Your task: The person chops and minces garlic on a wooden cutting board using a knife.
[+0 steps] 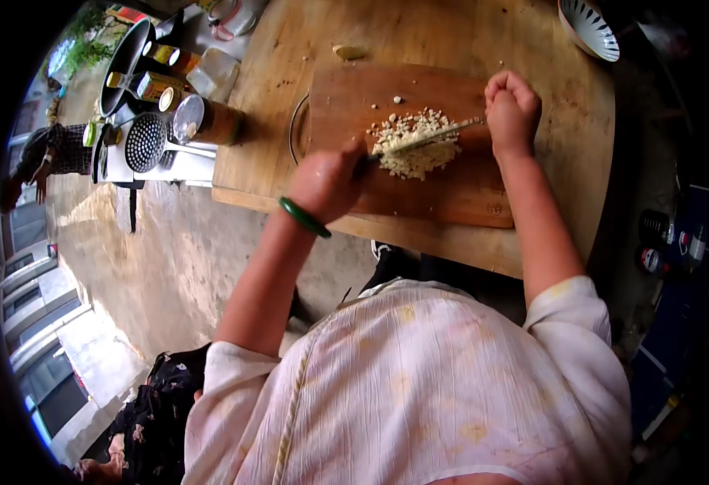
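Observation:
A knife (pixel 427 141) lies slantwise over a heap of finely chopped pale pieces (pixel 419 166) on a brown wooden cutting board (pixel 443 208). Its dark handle is in my left hand (pixel 326 182), whose fingers are wrapped round it; a green bangle (pixel 304 217) circles that wrist. At the other end of the blade is my right hand (pixel 513 113), its fingers closed at the tip, which they partly hide. A few loose bits lie on the board above the heap.
The board rests on a wooden table (pixel 281 48). Jars (pixel 209 121), a slotted ladle (pixel 146 143) and a pan (pixel 128 61) stand left. A bowl (pixel 589 31) is at top right. Two other people show, a plaid sleeve (pixel 70 149) and dark floral clothing (pixel 160 412).

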Demonstrator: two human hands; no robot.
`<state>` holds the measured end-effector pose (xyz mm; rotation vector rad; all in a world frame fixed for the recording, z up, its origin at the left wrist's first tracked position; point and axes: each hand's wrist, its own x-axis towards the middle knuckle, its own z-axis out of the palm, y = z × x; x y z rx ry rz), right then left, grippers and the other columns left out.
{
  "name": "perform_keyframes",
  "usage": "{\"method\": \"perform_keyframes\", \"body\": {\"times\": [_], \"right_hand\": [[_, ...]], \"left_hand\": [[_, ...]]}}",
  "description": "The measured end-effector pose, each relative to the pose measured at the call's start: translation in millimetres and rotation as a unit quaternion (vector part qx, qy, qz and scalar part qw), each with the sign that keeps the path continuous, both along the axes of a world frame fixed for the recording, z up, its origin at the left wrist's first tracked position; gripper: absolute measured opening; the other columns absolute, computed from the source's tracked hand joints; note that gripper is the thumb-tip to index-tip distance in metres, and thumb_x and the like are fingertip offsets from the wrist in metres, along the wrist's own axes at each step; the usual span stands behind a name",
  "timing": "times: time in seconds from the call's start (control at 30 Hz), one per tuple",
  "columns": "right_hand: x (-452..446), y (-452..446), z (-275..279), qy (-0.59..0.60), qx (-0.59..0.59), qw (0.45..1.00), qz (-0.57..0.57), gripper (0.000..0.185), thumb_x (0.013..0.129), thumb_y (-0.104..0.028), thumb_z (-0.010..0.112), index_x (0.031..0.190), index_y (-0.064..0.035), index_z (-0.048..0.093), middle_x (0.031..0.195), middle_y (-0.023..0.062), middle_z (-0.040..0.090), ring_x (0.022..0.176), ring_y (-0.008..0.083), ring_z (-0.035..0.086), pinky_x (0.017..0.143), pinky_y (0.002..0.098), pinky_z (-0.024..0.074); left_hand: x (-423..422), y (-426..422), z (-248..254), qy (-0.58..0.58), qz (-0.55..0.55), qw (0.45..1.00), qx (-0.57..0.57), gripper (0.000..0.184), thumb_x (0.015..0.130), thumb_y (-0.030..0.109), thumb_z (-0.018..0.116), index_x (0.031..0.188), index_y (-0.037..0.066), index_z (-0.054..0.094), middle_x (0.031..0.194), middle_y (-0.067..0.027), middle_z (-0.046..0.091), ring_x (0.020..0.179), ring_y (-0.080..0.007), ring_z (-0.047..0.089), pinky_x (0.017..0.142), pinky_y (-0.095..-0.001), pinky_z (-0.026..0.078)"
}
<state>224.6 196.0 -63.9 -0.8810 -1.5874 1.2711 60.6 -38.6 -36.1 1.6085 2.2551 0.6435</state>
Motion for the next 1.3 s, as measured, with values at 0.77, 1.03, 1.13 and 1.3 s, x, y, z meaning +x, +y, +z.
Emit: {"method": "perform_keyframes", "body": {"times": [0.77, 1.03, 1.13, 1.3], "right_hand": [[-44, 21, -26, 0.061, -0.139, 0.985, 0.081, 0.025, 0.07, 0.008, 0.036, 0.064, -0.0074, 0.055, 0.061, 0.0004, 0.051, 0.055, 0.0106, 0.045, 0.053, 0.024, 0.0366], [-34, 11, -21, 0.112, -0.204, 0.972, 0.038, 0.024, 0.07, 0.01, 0.037, 0.062, -0.0066, 0.053, 0.063, -0.0019, 0.049, 0.056, 0.0083, 0.039, 0.053, 0.022, 0.0304], [-30, 7, -19, 0.075, -0.177, 0.98, 0.05, 0.022, 0.07, 0.008, 0.038, 0.063, -0.0071, 0.053, 0.061, -0.0017, 0.049, 0.056, 0.0085, 0.04, 0.052, 0.0225, 0.032], [-27, -4, -4, -0.014, -0.067, 0.997, 0.023, 0.02, 0.071, 0.006, 0.04, 0.064, -0.0072, 0.054, 0.06, -0.0013, 0.049, 0.057, 0.0094, 0.045, 0.054, 0.0238, 0.0369]], "left_hand": [[-23, 7, 36, 0.087, 0.003, 0.995, -0.055, 0.021, 0.089, 0.029, 0.064, 0.087, 0.01, 0.056, 0.074, -0.0159, 0.064, 0.068, -0.0388, 0.063, 0.058, -0.049, 0.048], [-37, 30, 60, 0.135, -0.047, 0.988, -0.057, 0.029, 0.091, 0.037, 0.062, 0.084, 0.008, 0.059, 0.068, -0.0154, 0.062, 0.066, -0.0373, 0.062, 0.058, -0.0478, 0.048], [-29, 17, 32, 0.144, -0.01, 0.987, -0.073, 0.027, 0.091, 0.038, 0.062, 0.084, 0.012, 0.061, 0.067, -0.0136, 0.063, 0.061, -0.0358, 0.062, 0.056, -0.0468, 0.048], [-39, 10, 19, 0.095, -0.03, 0.993, -0.06, 0.027, 0.092, 0.036, 0.061, 0.084, 0.01, 0.059, 0.07, -0.0156, 0.064, 0.067, -0.0369, 0.063, 0.059, -0.0472, 0.049]]}}
